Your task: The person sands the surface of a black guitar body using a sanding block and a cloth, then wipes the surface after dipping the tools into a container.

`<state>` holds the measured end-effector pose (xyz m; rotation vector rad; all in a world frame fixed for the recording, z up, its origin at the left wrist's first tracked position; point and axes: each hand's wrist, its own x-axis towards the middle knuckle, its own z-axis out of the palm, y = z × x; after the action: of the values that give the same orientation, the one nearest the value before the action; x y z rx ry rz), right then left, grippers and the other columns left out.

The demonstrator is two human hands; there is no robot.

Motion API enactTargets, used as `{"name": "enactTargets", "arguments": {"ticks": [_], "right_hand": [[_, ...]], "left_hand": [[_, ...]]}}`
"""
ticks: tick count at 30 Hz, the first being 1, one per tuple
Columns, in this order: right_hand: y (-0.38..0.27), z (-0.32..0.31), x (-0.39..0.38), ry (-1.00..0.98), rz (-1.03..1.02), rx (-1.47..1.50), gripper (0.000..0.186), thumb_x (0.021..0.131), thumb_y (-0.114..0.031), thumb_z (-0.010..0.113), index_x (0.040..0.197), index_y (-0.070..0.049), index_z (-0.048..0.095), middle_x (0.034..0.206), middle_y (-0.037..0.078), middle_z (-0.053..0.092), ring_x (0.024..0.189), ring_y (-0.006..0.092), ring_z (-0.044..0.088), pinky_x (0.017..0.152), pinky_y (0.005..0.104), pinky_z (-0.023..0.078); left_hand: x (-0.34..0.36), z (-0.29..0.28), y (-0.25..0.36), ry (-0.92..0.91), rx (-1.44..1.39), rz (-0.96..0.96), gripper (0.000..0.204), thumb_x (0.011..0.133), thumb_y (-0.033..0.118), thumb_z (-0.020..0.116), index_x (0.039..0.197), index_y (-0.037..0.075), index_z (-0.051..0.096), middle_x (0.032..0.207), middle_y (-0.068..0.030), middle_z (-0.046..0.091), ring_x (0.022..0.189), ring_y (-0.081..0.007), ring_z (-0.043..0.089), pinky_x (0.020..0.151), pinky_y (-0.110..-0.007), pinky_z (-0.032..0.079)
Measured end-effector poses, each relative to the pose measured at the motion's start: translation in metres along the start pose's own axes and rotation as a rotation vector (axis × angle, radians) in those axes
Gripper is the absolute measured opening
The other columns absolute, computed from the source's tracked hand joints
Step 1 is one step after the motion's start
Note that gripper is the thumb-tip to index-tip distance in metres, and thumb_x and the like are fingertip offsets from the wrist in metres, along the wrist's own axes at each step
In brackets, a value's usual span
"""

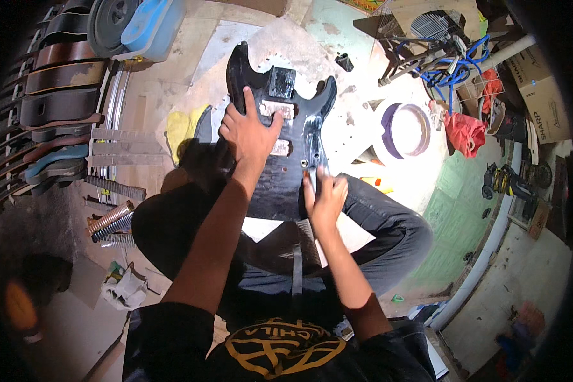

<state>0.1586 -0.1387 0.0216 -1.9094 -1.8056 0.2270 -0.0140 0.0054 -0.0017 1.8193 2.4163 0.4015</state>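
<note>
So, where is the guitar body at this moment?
In the head view, the guitar body is at upper middle, its lower end between the knees, the left hand on its left side.

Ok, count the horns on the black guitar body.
2: the longer left horn and the shorter right horn, both at the far end of the black guitar body. Both tips show; neither is hidden.

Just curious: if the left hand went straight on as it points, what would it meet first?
The left hand would probably meet the left horn of the black guitar body first, though depth is unclear.
</note>
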Motion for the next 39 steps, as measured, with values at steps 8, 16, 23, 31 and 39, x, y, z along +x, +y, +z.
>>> {"name": "enactTargets", "arguments": {"ticks": [8, 16, 23, 31, 39], "right_hand": [[0.007, 0.029, 0.088, 0.034, 0.019, 0.096, 0.042, 0.086, -0.027, 0.084, 0.124, -0.016, 0.072, 0.102, 0.02, 0.062, 0.098, 0.0392, 0.06, 0.084, 0.0482, 0.047], [0.014, 0.005, 0.104, -0.095, -0.06, 0.16, 0.041, 0.088, -0.016, 0.081, 0.128, -0.011, 0.071, 0.125, 0.02, 0.064, 0.114, 0.0413, 0.06, 0.098, 0.0483, 0.048], [0.035, -0.014, 0.054, -0.187, -0.163, 0.084, 0.049, 0.08, -0.006, 0.085, 0.127, -0.014, 0.074, 0.13, 0.018, 0.064, 0.119, 0.0376, 0.059, 0.103, 0.0461, 0.047], [0.046, -0.002, 0.054, -0.136, -0.172, 0.183, 0.053, 0.077, 0.009, 0.083, 0.124, -0.012, 0.074, 0.131, 0.016, 0.064, 0.117, 0.0363, 0.059, 0.102, 0.042, 0.051], [0.042, 0.013, 0.113, -0.091, -0.166, 0.154, 0.054, 0.081, 0.003, 0.082, 0.13, -0.018, 0.072, 0.129, 0.02, 0.063, 0.116, 0.0412, 0.058, 0.099, 0.0471, 0.05]], "left_hand": [[-0.001, -0.004, 0.012, -0.105, -0.072, -0.024, 0.094, 0.087, 0.06, 0.07, 0.163, 0.016, 0.038, 0.139, -0.0353, 0.05, 0.124, -0.0478, 0.053, 0.106, -0.058, 0.039], [0.002, -0.01, 0.014, -0.106, -0.079, -0.026, 0.093, 0.086, 0.061, 0.07, 0.162, 0.019, 0.039, 0.139, -0.0326, 0.051, 0.123, -0.0463, 0.054, 0.105, -0.057, 0.041], [0.001, -0.01, 0.01, -0.066, -0.05, -0.019, 0.093, 0.085, 0.061, 0.071, 0.161, 0.018, 0.04, 0.137, -0.032, 0.052, 0.123, -0.0453, 0.054, 0.104, -0.056, 0.042], [-0.001, -0.008, 0.009, -0.063, -0.049, -0.014, 0.093, 0.085, 0.061, 0.071, 0.161, 0.017, 0.041, 0.136, -0.0324, 0.053, 0.12, -0.046, 0.056, 0.102, -0.056, 0.043], [0.0, -0.009, 0.012, -0.064, -0.052, -0.019, 0.092, 0.085, 0.061, 0.071, 0.161, 0.018, 0.042, 0.135, -0.0315, 0.053, 0.118, -0.0453, 0.056, 0.103, -0.056, 0.043]]}}
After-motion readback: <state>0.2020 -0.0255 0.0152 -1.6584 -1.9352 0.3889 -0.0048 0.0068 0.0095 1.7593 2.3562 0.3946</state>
